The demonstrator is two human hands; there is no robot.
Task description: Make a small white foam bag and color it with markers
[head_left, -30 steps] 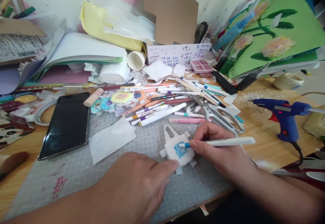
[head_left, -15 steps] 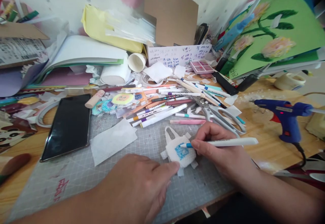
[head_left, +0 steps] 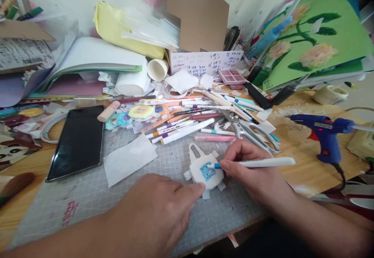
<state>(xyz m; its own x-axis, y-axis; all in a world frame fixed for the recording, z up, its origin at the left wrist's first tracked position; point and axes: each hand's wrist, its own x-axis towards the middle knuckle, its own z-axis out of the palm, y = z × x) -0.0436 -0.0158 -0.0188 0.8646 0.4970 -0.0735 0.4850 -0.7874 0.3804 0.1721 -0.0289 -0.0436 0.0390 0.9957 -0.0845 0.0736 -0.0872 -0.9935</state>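
A small white padded figure (head_left: 201, 166) with two ears lies on the grey cutting mat (head_left: 87, 195), with a blue patch coloured on its middle. My right hand (head_left: 251, 176) is closed on a white marker (head_left: 257, 163) whose blue tip touches that patch. My left hand (head_left: 159, 211) rests on the mat with fingers curled, one fingertip pressing the figure's lower left edge. White paper tabs stick out round the figure.
A black phone (head_left: 77, 141) lies at the mat's left, a loose white sheet (head_left: 128, 158) beside it. Several markers (head_left: 181, 125) and scissors (head_left: 251, 131) lie behind the figure. A blue glue gun (head_left: 324, 133) stands at right. Papers, cardboard and a green flower picture (head_left: 315, 39) crowd the back.
The marker tip has made small moves over the blue patch. Both hands stay in nearly the same place; the view shifted slightly.
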